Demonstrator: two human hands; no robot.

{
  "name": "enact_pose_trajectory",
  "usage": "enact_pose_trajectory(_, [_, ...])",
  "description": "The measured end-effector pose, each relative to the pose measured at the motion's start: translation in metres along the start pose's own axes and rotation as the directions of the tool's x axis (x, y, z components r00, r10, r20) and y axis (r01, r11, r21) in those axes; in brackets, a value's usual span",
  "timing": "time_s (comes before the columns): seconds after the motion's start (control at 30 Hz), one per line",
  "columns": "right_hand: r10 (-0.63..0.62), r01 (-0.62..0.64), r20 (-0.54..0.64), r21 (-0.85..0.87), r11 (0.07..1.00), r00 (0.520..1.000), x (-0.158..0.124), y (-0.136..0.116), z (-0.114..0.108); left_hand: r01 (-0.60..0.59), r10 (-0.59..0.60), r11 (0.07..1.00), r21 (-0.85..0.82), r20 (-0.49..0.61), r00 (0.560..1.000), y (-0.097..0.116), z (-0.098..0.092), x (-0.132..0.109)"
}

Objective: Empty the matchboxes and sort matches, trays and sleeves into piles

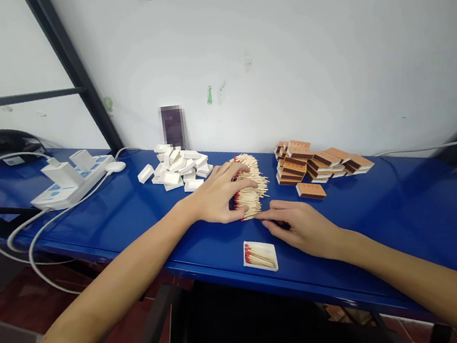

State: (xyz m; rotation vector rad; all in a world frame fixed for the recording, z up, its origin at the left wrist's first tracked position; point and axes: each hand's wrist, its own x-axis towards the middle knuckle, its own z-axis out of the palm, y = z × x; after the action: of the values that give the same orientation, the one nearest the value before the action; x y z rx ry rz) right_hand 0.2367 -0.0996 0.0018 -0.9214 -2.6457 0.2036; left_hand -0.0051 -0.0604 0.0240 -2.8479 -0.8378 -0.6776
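Observation:
A heap of red-tipped matches (252, 182) lies at the middle of the blue table. My left hand (222, 192) rests on the heap's left side, fingers spread and curved over the red heads. At the heap's near edge, the index fingertip of my right hand (296, 224) touches the matchsticks, with the thumb a little apart below it and nothing visible between them. A white open tray (274, 257) holding several matches, red heads to the left, sits near the table's front edge, below both hands.
White empty trays (178, 166) are piled at the back left, before a blurred dark upright object (173, 127). Brown matchboxes (311, 190) are stacked at the back right. A white power strip (75, 183) with plugs and cables lies far left on the blue table (414, 211).

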Motion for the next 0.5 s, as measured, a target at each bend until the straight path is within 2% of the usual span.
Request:
enact_pose_trajectory(0.2, [-0.025,0.027,-0.034,0.045,0.999,0.999,0.0,0.0008,0.0016,0.002,-0.002,1.0,0.008,0.026,1.0,-0.0035,-0.0083,-0.0023])
enact_pose_trajectory(0.5, [-0.004,0.004,-0.007,0.016,1.0,1.0,-0.0005,0.0011,0.0038,-0.009,0.008,1.0,0.015,0.027,1.0,-0.0051,-0.0101,-0.0027])
